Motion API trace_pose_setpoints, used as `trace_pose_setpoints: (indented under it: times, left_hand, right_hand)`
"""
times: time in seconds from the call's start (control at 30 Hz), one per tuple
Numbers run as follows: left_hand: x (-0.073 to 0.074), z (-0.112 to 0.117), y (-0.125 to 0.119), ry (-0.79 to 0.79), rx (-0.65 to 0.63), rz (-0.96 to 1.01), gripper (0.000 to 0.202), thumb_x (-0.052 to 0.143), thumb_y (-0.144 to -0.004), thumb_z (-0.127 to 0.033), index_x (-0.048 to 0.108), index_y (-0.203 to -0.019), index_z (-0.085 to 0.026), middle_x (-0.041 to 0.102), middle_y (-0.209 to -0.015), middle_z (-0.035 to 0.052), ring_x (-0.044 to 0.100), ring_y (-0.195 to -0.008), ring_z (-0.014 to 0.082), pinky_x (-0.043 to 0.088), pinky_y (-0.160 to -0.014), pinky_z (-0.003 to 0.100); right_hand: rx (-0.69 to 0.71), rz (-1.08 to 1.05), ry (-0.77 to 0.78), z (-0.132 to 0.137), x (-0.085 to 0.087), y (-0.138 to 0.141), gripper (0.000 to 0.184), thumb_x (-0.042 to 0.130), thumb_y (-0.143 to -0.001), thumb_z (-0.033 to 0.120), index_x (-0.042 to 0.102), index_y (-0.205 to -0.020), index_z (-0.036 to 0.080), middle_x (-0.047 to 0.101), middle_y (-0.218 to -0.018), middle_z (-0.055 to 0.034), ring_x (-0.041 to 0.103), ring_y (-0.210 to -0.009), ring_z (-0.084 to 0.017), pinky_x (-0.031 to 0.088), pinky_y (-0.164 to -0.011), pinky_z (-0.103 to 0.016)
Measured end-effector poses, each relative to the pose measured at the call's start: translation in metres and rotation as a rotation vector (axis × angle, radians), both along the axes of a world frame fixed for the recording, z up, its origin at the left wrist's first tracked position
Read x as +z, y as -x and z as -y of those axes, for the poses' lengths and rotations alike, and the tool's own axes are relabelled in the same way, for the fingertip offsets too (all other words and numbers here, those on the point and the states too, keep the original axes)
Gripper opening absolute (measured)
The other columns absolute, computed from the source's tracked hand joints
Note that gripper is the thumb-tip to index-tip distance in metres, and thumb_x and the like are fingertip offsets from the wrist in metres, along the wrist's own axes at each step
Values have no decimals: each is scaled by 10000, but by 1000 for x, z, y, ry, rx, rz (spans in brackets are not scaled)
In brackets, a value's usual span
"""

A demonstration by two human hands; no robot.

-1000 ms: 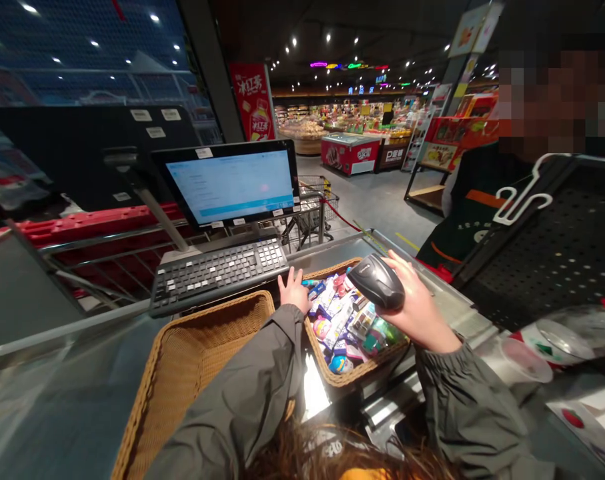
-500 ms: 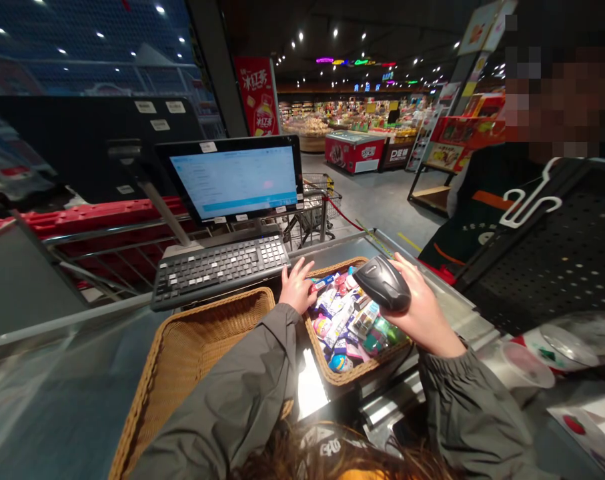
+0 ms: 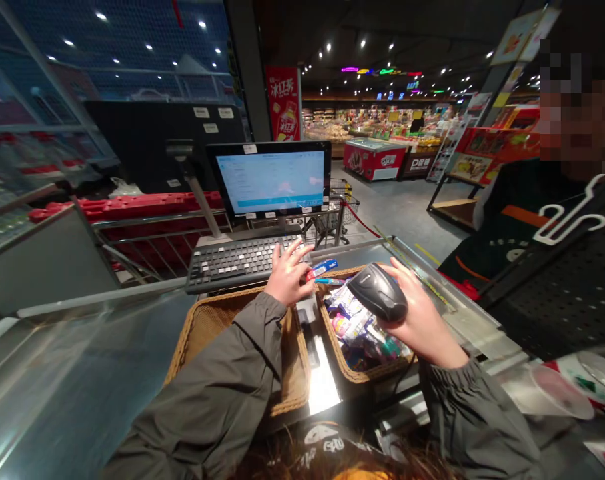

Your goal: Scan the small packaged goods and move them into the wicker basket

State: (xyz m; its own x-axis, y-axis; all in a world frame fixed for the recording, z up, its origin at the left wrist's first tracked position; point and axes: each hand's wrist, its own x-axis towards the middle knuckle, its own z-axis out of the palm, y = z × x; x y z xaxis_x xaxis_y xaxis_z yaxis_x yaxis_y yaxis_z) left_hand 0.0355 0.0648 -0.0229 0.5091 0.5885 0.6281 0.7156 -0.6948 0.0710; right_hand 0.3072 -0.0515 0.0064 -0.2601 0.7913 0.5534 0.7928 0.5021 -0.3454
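My right hand [image 3: 425,323] is wrapped round a black barcode scanner [image 3: 377,293], held over the right wicker basket [image 3: 339,357]. That basket holds a jumble of small wrapped sweets [image 3: 352,327] in white, blue, pink and green, partly hidden by the scanner. Between the thumb and fingers of my left hand [image 3: 287,275] is a small blue-and-red candy pack [image 3: 324,269], above the basket's far left corner. Just below it shows a thin light-blue stick-shaped item [image 3: 331,281]; whether my hand touches that one too, I cannot tell.
A second wicker basket [image 3: 302,357] stands under my left forearm. Behind it sit a keyboard [image 3: 232,261] and a lit screen [image 3: 272,180] on the metal counter [image 3: 97,360]. A person in a dark apron [image 3: 512,220] stands at right, beside a white hanger [image 3: 572,217].
My left hand has risen out of the right basket with the candy pack. The scanner stays over the basket in my right hand. The whole view has swung left.
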Motion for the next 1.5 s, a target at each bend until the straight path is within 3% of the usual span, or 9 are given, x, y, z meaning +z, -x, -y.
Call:
trace_pose_setpoints:
  times: [0.33, 0.5, 0.6, 0.87, 1.1, 1.27, 1.5]
  left_hand:
    - [17, 26, 74, -42, 134, 22, 68, 604, -774, -258, 657, -780, -215, 566, -1398, 65, 310, -1443, 288, 42, -1196, 573]
    - [20, 42, 108, -29, 184, 3, 82, 593, -771, -248, 666, -787, -214, 553, -1412, 69, 322, -1436, 303, 49, -1190, 584]
    - [19, 48, 126, -33, 187, 9, 70, 611, -759, -249, 665, -784, -213, 558, -1408, 70, 331, -1430, 308, 35, -1192, 577]
    - [16, 62, 161, -44, 201, 57, 56, 613, -765, -220, 661, -791, -211, 569, -1395, 79, 361, -1414, 302, 55, -1184, 600]
    - [14, 67, 177, -35, 204, 66, 50, 610, -766, -215, 658, -780, -208, 565, -1401, 77, 359, -1416, 300, 66, -1180, 607]
    - [4, 61, 185, 4, 216, 48, 74, 606, -780, -223, 676, -800, -209, 542, -1424, 84, 345, -1423, 305, 64, -1180, 612]
    - [-33, 50, 191, 129, 213, 11, 107, 615, -824, -266, 703, -860, -217, 458, -1498, 83, 280, -1452, 316, 113, -1167, 630]
  right_hand:
    - [206, 102, 30, 2, 7, 70, 479, 616, -727, 222, 577, -1204, 225, 490, -1403, -130, 244, -1449, -389, 263, -1132, -667]
    - [259, 122, 91, 6, 9, 104, 589, 602, -718, 195, 526, -1301, 224, 487, -1409, -135, 249, -1446, -390, 226, -1128, -694]
    - [281, 137, 112, 8, 8, 119, 547, 604, -721, 205, 554, -1266, 219, 486, -1410, -138, 237, -1450, -391, 212, -1125, -706]
    - [327, 139, 127, 14, 4, 148, 570, 616, -682, 185, 563, -1249, 204, 493, -1409, -141, 246, -1451, -382, 203, -1139, -684]
    - [304, 149, 156, 20, 8, 164, 531, 608, -678, 183, 590, -1209, 188, 477, -1422, -150, 225, -1460, -380, 180, -1156, -666]
    - [275, 140, 153, 19, 4, 168, 533, 603, -671, 180, 586, -1204, 178, 478, -1421, -157, 225, -1460, -383, 186, -1156, -659]
    - [258, 127, 138, 15, -4, 161, 540, 617, -687, 194, 566, -1224, 181, 468, -1425, -154, 228, -1456, -387, 220, -1147, -656]
